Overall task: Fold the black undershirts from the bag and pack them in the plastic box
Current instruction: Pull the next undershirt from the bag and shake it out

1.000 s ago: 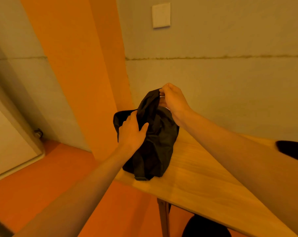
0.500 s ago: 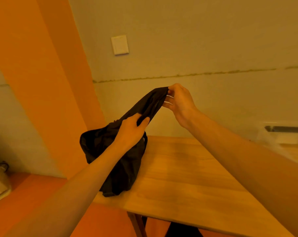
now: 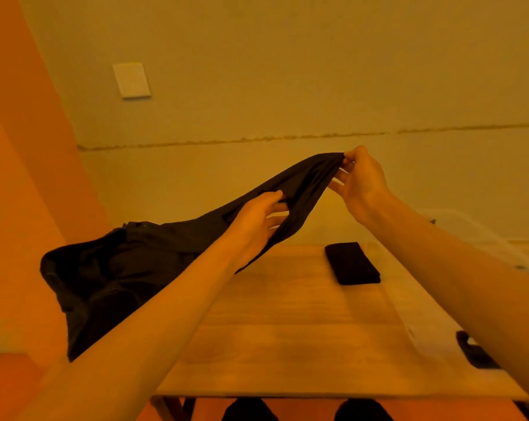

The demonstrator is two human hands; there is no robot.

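Note:
A black bag (image 3: 105,278) slumps on the left end of the wooden table (image 3: 287,338). A black undershirt (image 3: 299,183) stretches out of it, up and to the right. My right hand (image 3: 360,183) pinches the undershirt's far end in the air. My left hand (image 3: 257,223) holds the cloth lower down, fingers curled round it. A folded black undershirt (image 3: 352,262) lies flat on the table further right. The clear plastic box (image 3: 481,238) stands at the table's right end, partly hidden by my right forearm.
A small black object (image 3: 475,350) lies near the table's right front edge. A wall runs close behind the table, with a white switch plate (image 3: 131,79). An orange wall and floor are on the left. Dark shapes show below the table's front edge.
My right hand has pulled the undershirt further out of the bag, to the right. The left hand slid along the cloth. The view swung right, bringing in the folded undershirt and the box.

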